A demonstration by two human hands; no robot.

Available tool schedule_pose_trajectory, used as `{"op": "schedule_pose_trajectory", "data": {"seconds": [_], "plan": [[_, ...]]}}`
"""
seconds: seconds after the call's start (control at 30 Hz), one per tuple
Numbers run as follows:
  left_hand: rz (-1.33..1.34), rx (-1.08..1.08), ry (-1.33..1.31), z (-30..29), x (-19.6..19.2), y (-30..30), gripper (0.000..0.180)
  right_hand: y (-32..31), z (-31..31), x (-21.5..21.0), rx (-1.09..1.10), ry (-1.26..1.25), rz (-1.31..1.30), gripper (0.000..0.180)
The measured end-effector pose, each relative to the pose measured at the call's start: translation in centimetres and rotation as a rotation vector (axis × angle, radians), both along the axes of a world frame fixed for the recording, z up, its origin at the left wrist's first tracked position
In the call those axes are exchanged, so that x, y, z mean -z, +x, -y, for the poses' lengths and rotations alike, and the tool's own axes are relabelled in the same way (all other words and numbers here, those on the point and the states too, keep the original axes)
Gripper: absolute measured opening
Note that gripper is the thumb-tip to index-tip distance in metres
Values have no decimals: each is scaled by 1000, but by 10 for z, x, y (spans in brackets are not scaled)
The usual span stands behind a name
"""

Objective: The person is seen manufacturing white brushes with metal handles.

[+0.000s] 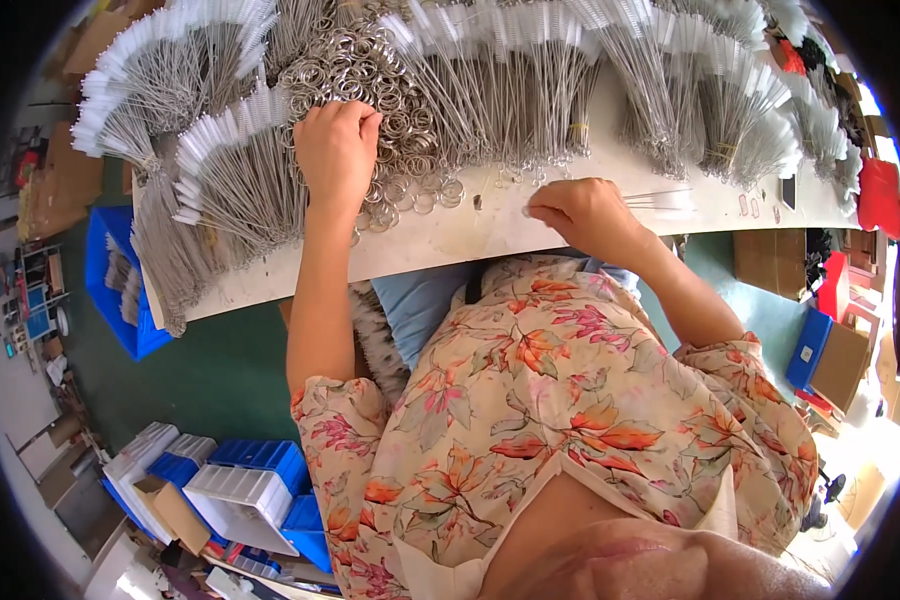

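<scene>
Over a heap of shiny metal split rings (402, 125), my left hand (338, 148) is closed with its fingers curled downward. The hand itself hides whatever lies between its fingertips. Near the table's front edge, my right hand (588, 215) is closed in a pinch, its fingertips pointing left. A few thin wire brushes (660, 201) stick out from behind that hand toward the right, their wires partly hidden by it. Loose rings (425, 200) spill from the heap toward the front edge, between my two hands.
Bundles of white-bristled wire brushes (240, 170) crowd the left and back of the pale table (500, 225), with more brush bundles (730, 110) at right. A blue bin (120, 285) stands below the left end. Stacked crates (245, 490) sit lower left; a cardboard box (770, 262) is under the right side.
</scene>
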State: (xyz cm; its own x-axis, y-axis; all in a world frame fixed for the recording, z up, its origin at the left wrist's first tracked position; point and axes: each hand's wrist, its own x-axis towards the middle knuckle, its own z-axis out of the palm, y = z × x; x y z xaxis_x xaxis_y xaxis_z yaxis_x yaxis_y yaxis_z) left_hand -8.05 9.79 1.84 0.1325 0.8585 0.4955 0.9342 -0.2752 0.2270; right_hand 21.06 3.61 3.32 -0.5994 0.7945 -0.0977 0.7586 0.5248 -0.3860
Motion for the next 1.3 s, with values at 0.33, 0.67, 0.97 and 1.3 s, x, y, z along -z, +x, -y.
{"op": "schedule_pose_trajectory", "data": {"seconds": [0.33,0.67,0.97,1.3], "plan": [[1443,286,-334,55,-56,44,12,-67,-36,-61,151,-464,-1027,15],[1561,501,-498,84,-72,37,17,-72,-8,-63,-335,393,-793,17],[1042,360,-143,105,-95,39,30,-76,-8,-77,-151,-139,-1070,9],[966,343,-38,100,-90,40,32,-82,-19,-81,39,-801,-1151,19]]}}
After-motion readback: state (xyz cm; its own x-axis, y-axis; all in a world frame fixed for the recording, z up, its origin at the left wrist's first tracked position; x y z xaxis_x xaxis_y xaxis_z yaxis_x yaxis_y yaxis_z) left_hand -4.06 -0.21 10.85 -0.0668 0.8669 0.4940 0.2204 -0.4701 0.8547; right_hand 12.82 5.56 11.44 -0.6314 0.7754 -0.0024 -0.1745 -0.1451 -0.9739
